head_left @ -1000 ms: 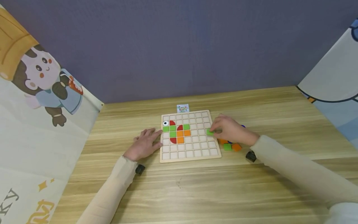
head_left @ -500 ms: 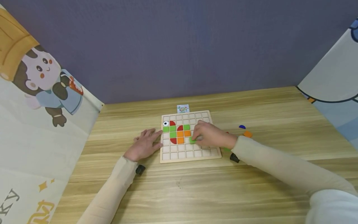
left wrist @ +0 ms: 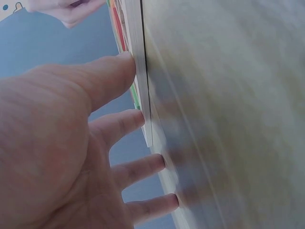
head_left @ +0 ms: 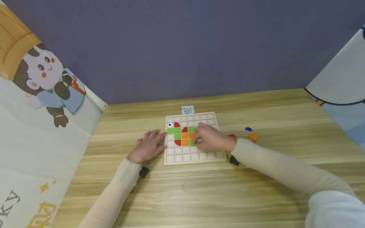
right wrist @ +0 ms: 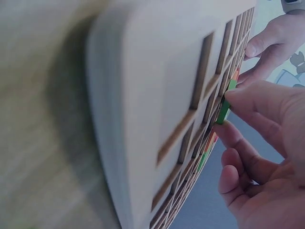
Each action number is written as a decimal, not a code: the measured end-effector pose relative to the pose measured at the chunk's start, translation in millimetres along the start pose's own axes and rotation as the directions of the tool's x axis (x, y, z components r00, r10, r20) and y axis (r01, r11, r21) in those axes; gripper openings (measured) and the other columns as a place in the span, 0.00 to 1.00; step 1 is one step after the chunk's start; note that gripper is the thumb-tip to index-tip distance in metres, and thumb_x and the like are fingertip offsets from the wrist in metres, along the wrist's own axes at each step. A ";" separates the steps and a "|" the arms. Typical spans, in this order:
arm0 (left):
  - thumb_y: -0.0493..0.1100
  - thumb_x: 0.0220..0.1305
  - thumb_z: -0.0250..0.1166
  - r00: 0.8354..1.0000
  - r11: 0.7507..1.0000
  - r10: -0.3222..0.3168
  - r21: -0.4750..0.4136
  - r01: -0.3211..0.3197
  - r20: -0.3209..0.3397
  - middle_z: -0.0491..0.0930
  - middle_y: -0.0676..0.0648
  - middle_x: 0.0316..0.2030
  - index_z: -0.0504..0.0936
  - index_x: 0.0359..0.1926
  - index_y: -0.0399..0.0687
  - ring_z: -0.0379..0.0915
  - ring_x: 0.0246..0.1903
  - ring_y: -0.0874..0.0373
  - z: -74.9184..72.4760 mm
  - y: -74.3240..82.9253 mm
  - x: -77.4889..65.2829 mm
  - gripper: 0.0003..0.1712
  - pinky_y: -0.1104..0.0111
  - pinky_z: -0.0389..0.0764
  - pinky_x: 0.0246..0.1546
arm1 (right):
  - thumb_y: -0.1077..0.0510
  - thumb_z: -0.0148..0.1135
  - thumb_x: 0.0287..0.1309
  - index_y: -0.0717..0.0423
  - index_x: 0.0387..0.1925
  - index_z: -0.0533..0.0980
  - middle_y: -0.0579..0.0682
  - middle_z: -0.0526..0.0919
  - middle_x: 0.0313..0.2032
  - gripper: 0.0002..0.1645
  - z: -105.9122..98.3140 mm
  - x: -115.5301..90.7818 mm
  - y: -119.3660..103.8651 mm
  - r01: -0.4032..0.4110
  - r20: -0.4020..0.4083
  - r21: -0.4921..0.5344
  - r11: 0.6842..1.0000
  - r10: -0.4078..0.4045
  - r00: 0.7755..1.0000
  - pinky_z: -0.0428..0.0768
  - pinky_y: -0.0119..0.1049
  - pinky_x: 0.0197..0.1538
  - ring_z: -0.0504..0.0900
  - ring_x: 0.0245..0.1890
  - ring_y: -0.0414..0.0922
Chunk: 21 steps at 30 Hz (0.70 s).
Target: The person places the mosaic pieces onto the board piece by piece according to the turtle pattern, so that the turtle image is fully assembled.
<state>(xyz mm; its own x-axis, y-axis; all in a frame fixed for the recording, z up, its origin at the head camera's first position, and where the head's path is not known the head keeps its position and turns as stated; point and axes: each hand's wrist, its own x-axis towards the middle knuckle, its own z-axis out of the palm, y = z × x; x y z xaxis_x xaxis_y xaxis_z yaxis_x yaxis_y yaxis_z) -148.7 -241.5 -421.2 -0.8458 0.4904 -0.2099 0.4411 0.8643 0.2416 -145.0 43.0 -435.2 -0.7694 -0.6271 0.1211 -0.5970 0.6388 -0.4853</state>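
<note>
A wooden grid board [head_left: 186, 157] lies on the table, with green, orange and red tiles and a round eye tile [head_left: 170, 125] set in its left and middle cells. My right hand [head_left: 209, 136] pinches a green square tile [right wrist: 226, 102] between thumb and index finger, over a cell just right of the lower orange tile [head_left: 185, 142]. On the board's left edge, my left hand [head_left: 146, 147] rests with spread, straight fingers; in the left wrist view its thumb and index fingertip touch the board's side [left wrist: 141, 71].
Right of the board lie a blue half-round tile [head_left: 248, 129], an orange square tile [head_left: 253, 137] and a red piece [head_left: 232, 136] partly behind the right wrist. A small picture card [head_left: 188, 110] sits at the board's far edge. A dark wall [head_left: 182, 57] rises behind the table.
My right hand has carried the green tile leftward from the board's right edge to a cell beside the orange tiles. The left hand stays at the board's left edge.
</note>
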 end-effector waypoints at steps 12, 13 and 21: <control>0.59 0.69 0.52 1.000 1.000 0.000 0.004 0.000 -0.006 0.50 0.37 0.70 0.56 0.73 0.54 0.44 0.67 0.34 0.7 0.4 1.6 0.36 0.31 0.53 0.53 | 0.63 0.71 0.47 0.51 0.31 0.86 0.39 0.78 0.31 0.07 0.5 -1.4 -2.0 -0.021 -0.019 0.004 1.000 0.021 1.000 0.73 0.32 0.38 0.69 0.35 0.39; 0.59 0.69 0.52 1.000 1.000 -0.001 0.002 0.001 -0.006 0.50 0.37 0.70 0.56 0.73 0.55 0.44 0.67 0.34 0.7 0.3 1.6 0.36 0.31 0.53 0.53 | 0.63 0.71 0.47 0.51 0.31 0.86 0.39 0.78 0.31 0.07 0.5 -1.8 -2.0 -0.019 -0.021 0.002 1.000 0.019 1.000 0.73 0.32 0.38 0.69 0.35 0.39; 0.59 0.69 0.52 1.000 1.000 -0.011 -0.006 0.011 0.001 0.50 0.38 0.70 0.56 0.73 0.55 0.43 0.67 0.35 0.9 -0.4 1.3 0.36 0.31 0.53 0.53 | 0.62 0.72 0.49 0.52 0.33 0.86 0.39 0.76 0.31 0.06 0.7 -4.8 -2.3 -0.003 -0.021 -0.021 1.000 0.002 1.000 0.73 0.33 0.42 0.70 0.36 0.39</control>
<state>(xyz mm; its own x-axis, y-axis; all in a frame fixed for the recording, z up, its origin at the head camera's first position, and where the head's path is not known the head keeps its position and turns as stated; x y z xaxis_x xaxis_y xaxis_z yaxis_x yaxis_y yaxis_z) -149.8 -241.2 -422.4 -0.8501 0.4813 -0.2136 0.4304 0.8688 0.2448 -139.8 44.2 -435.2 -0.7754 -0.6162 0.1382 -0.5996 0.6498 -0.4671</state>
